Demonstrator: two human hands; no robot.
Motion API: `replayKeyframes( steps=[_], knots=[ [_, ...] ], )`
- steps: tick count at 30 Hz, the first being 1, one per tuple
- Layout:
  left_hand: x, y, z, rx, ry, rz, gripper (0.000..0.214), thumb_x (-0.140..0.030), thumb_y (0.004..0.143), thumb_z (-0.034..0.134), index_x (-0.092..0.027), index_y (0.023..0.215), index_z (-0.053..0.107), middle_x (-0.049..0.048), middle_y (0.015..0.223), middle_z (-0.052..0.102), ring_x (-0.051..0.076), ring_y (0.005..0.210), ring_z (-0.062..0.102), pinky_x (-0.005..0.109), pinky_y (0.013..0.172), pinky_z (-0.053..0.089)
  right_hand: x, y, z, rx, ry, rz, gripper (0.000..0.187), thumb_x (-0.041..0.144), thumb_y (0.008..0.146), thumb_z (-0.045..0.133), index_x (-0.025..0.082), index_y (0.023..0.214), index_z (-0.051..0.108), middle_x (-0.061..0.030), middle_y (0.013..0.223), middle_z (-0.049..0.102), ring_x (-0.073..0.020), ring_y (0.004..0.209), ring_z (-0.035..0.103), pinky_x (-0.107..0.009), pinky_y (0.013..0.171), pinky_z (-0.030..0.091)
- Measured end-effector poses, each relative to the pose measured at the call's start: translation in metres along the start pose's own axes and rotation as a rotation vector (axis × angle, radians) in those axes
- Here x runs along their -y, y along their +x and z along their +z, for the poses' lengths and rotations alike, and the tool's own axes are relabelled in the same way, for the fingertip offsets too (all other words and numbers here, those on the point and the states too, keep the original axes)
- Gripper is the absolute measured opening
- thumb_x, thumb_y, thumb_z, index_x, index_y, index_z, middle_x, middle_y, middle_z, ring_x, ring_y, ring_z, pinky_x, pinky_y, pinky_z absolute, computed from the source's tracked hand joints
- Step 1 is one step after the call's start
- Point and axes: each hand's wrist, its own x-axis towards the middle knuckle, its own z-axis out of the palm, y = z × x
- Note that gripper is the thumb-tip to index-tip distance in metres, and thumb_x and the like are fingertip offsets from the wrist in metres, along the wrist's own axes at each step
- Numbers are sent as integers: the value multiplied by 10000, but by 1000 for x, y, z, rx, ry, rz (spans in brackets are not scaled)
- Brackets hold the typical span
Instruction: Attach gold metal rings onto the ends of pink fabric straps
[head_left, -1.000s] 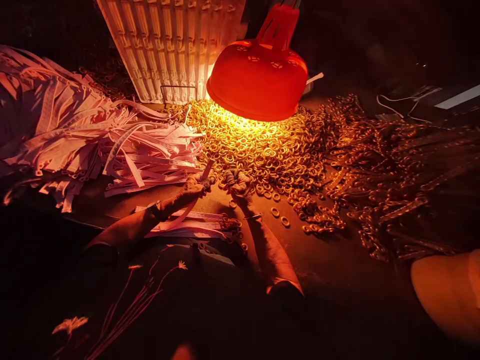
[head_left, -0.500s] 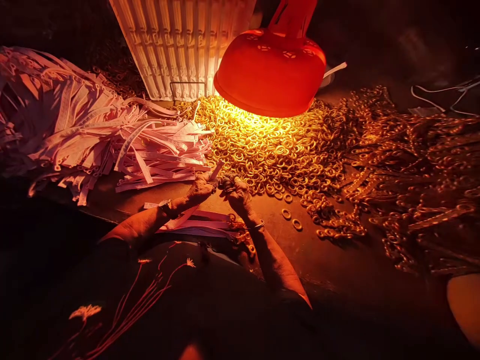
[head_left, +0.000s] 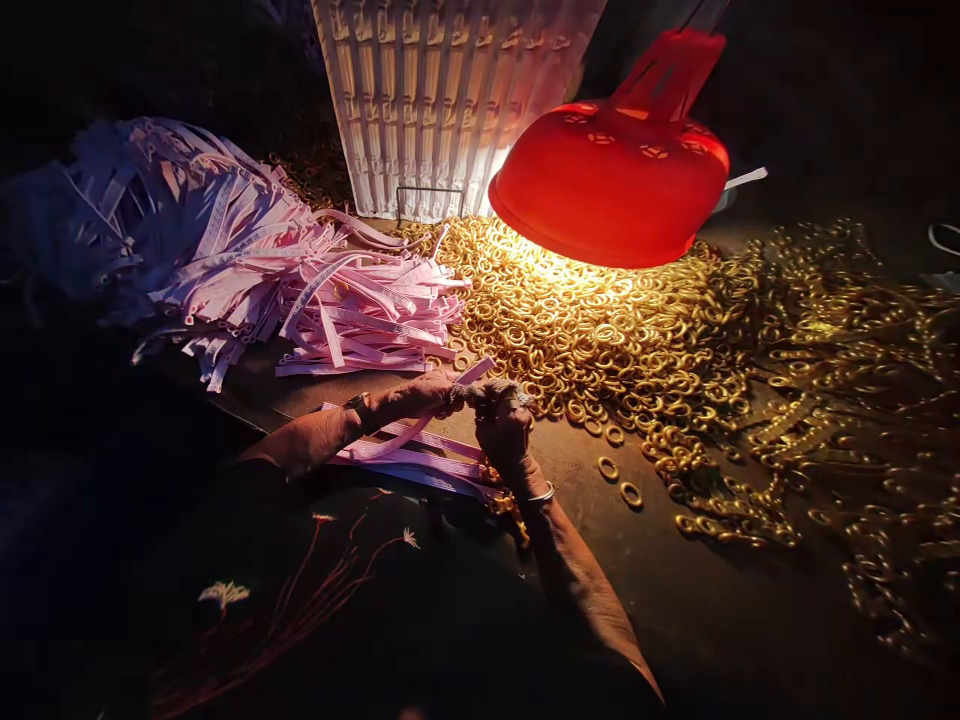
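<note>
Left hand (head_left: 424, 395) curled shut around a thin pink plastic strip (head_left: 474, 372), one end poking up past the fingers, the long end bending down toward the table. Right hand (head_left: 504, 432) right up against the left, fingers pressed together; what they pinch, too hidden to tell. Just ahead, a big heap of little brass rings (head_left: 600, 345) under a glowing red lamp shade (head_left: 607, 190). Two loose rings (head_left: 607, 468) on the brown table top (head_left: 697, 600), near the right wrist. A big pile of pink strips (head_left: 360, 320) off to the left, a few more strips (head_left: 427, 458) under the arms. Best way: both hands close, strip held still, small slow pinches, eyes on the fingertips.
</note>
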Motion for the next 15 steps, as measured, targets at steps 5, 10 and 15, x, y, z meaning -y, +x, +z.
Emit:
replayKeyframes(
  steps=[5,10,15],
  knots=[
    [10,1,-4,73,-161,-134,171,-217,730,661,-167,669,509,-40,474,431,62,392,312,214,425,207,-3,-4,-2,98,-41,-139,286,409,960,479,170,906,627,-179,837,681,-302,833,656,-450,801,516],
    [16,5,1,-70,-182,-101,301,-283,700,790,-179,852,552,-87,450,401,49,361,279,198,413,172,-5,1,-3,91,11,-135,276,397,958,481,186,854,626,-131,787,674,-260,775,649,-393,751,530],
    [8,10,-2,-53,-38,-38,258,-349,820,708,-156,929,578,-45,524,509,49,370,321,194,405,216,9,16,-7,3,425,71,318,489,972,517,204,916,645,-66,802,688,-205,771,662,-364,753,562]
  ],
)
